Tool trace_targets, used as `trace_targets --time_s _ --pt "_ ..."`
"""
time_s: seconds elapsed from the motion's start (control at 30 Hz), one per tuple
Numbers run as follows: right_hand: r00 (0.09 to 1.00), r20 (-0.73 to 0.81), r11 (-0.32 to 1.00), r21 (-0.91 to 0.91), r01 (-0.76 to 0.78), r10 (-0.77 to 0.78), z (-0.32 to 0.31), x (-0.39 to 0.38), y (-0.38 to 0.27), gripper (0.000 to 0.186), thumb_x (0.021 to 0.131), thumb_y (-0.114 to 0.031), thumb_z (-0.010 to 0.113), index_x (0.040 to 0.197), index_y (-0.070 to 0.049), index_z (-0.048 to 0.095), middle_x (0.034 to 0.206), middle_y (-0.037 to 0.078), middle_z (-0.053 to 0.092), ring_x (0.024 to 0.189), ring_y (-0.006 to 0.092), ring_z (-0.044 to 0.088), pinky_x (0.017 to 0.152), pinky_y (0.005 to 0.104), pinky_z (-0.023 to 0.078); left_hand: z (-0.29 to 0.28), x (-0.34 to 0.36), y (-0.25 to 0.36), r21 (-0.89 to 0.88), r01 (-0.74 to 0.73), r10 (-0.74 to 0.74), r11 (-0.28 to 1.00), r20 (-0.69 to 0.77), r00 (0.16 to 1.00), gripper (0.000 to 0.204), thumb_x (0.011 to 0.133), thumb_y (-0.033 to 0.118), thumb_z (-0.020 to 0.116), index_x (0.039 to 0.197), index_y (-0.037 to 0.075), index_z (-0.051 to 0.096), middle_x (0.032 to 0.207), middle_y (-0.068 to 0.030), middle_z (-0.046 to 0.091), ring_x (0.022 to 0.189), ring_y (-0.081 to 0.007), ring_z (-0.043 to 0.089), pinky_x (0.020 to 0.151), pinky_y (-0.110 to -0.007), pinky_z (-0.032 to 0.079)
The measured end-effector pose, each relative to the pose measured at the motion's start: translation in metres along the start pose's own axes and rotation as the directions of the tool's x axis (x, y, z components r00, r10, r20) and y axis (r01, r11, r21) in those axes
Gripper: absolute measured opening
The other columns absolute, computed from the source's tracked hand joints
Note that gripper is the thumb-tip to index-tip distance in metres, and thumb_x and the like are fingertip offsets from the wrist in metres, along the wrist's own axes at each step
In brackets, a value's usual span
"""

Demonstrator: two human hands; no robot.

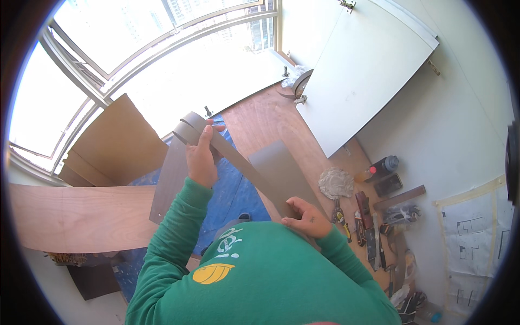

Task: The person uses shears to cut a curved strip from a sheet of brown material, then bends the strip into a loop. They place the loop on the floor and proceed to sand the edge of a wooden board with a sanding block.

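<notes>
My left hand (201, 165) is closed round a looped coil of grey-brown edge banding (189, 125), thumb up along its side. From there a flat length of the edge banding runs down to the right. My right hand (310, 218) pinches its lower stretch between thumb and fingers, close to my green shirt; the very end is hidden. Beneath and beyond the strip lies a grey-brown panel (284, 165) on a plywood surface (254, 122). Another dark grey-brown board (169, 184) stands left of my left hand.
Blue sheeting (230, 203) covers the floor. A plywood strip (81, 216) and brown cardboard (116, 143) are at left. A white hinged door panel (368, 65) leans at far right. Pliers (340, 216), a hand plane (364, 208), a phone (388, 185) and a bottle (383, 167) lie by the wall.
</notes>
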State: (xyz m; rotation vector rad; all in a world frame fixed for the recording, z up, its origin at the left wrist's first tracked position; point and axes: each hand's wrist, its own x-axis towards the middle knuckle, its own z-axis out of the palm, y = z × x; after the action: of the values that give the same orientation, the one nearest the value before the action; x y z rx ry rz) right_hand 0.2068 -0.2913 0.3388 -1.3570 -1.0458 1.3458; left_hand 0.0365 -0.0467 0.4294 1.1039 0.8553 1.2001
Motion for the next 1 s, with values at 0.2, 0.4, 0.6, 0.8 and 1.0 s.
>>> trace_targets --time_s 0.2,0.4,0.6,0.8,1.0 --pt "0.992 -0.043 0.989 0.088 0.118 -0.115 0.007 0.017 -0.026 0.043 0.091 -0.016 0.079 0.126 -0.002 0.059 0.099 0.0 0.059 0.093 0.0075 0.055 0.082 0.026 0.046 0.006 -0.048 -0.016 0.356 -0.017 -0.135 0.934 0.399 0.907 0.034 0.105 0.027 0.061 0.127 0.002 0.065 0.101 -0.0109 0.074 0.075 -0.0135 0.063 0.063 -0.029 0.051" --pt "0.946 -0.285 0.985 0.033 0.17 -0.153 0.006 0.042 -0.059 0.039 0.092 -0.015 0.076 0.126 -0.004 0.059 0.088 -0.005 0.054 0.079 0.005 0.05 0.069 0.0229 0.041 0.013 -0.077 -0.033 0.427 -0.396 -0.042 0.813 0.721 0.691 0.042 0.108 0.04 0.05 0.123 0.004 0.067 0.094 -0.0187 0.071 0.086 -0.0376 0.069 0.078 -0.046 0.054" --pt "0.935 -0.306 0.926 0.266 0.267 -0.181 -0.002 0.026 -0.065 0.028 0.098 -0.017 0.072 0.119 -0.002 0.063 0.093 -0.003 0.06 0.082 0.0036 0.05 0.073 0.0227 0.043 0.007 -0.074 -0.029 0.585 -0.479 -0.143 0.655 0.718 0.682 0.052 0.11 0.047 0.038 0.11 0.003 0.067 0.081 -0.0243 0.065 0.078 -0.0464 0.064 0.069 -0.052 0.049" --pt "0.951 -0.265 0.933 0.277 0.231 -0.157 0.003 0.018 -0.055 0.034 0.098 -0.023 0.073 0.122 -0.001 0.062 0.086 -0.006 0.057 0.072 0.0028 0.047 0.064 0.0206 0.037 0.004 -0.073 -0.047 0.528 -0.333 -0.084 0.781 0.618 0.782 0.064 0.11 0.056 0.032 0.105 0.0 0.064 0.072 -0.0172 0.061 0.07 -0.0368 0.063 0.064 -0.047 0.046" --pt "0.948 -0.282 0.963 0.174 0.205 -0.151 0.012 0.012 -0.054 0.035 0.098 -0.023 0.073 0.122 0.0 0.063 0.087 -0.004 0.06 0.073 0.0033 0.049 0.064 0.0208 0.039 0.009 -0.059 -0.047 0.301 -0.205 0.002 0.931 0.558 0.83 0.078 0.107 0.068 0.024 0.103 -0.001 0.061 0.073 -0.005 0.056 0.067 -0.0172 0.055 0.063 -0.032 0.044"
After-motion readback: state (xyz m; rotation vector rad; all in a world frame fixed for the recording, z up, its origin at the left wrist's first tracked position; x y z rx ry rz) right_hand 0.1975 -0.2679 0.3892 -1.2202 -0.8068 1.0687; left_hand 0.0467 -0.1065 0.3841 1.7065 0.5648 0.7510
